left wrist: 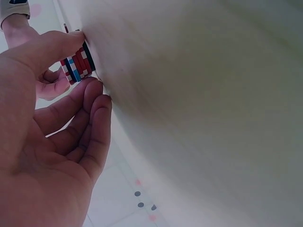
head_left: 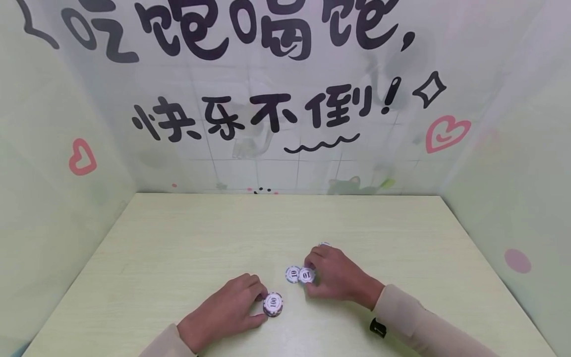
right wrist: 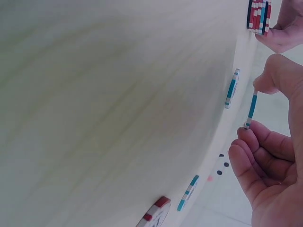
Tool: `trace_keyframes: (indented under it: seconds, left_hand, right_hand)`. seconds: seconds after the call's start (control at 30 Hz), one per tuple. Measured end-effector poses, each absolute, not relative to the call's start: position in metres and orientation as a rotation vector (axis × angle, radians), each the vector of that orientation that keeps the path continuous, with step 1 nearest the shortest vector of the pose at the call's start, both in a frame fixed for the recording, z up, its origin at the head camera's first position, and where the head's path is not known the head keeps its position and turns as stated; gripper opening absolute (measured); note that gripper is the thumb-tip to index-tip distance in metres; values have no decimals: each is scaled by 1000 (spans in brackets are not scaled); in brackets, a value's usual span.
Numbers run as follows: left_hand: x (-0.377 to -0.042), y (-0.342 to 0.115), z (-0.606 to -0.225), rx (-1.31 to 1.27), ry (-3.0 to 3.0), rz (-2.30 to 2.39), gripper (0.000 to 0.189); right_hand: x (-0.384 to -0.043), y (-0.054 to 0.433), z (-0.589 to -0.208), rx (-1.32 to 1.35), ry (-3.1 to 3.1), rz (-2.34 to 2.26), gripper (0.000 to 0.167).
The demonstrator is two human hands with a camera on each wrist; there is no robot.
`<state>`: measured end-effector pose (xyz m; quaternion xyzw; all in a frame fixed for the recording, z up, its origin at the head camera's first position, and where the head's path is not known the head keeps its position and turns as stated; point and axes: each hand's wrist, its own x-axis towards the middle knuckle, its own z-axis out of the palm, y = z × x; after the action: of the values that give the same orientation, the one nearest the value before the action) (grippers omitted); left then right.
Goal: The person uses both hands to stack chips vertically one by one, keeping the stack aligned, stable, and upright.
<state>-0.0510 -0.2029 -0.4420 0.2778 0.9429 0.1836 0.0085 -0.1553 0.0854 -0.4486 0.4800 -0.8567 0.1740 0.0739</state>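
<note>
My left hand (head_left: 229,307) holds a stack of poker chips (head_left: 273,303) between thumb and fingers. The top chip reads 100, and the side of the stack (left wrist: 79,64) shows red, blue, black and white edges in the left wrist view. My right hand (head_left: 336,275) pinches one poker chip marked 10 (head_left: 307,274) by its edges. In the right wrist view this blue-and-white chip (right wrist: 252,109) is raised off the tabletop. Another chip marked 10 (head_left: 292,274) lies just left of it, partly overlapped in the head view.
Beyond my right hand a further chip (head_left: 324,244) is mostly hidden. The right wrist view shows a blue-and-white chip (right wrist: 188,193) and a red-and-white chip (right wrist: 155,213) on the pale table (head_left: 200,233). Printed walls (head_left: 285,173) enclose its back and sides.
</note>
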Motion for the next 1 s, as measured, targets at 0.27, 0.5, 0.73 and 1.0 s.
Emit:
trace_keyframes:
  seconds: [0.27, 0.5, 0.73, 1.0]
  left_hand:
    - [-51, -203, -443, 886, 2962, 559, 29]
    - [-53, -204, -442, 895, 2953, 566, 29]
    - [-53, -205, -443, 944, 2964, 594, 29]
    - [-53, -205, -444, 932, 2961, 597, 28]
  right_hand:
    - [-150, 80, -447, 1480, -2533, 502, 27]
    - [-144, 72, -445, 1531, -2516, 523, 30]
    - [-137, 64, -442, 1599, -2474, 561, 30]
    - [-130, 54, -439, 1669, -2466, 546, 29]
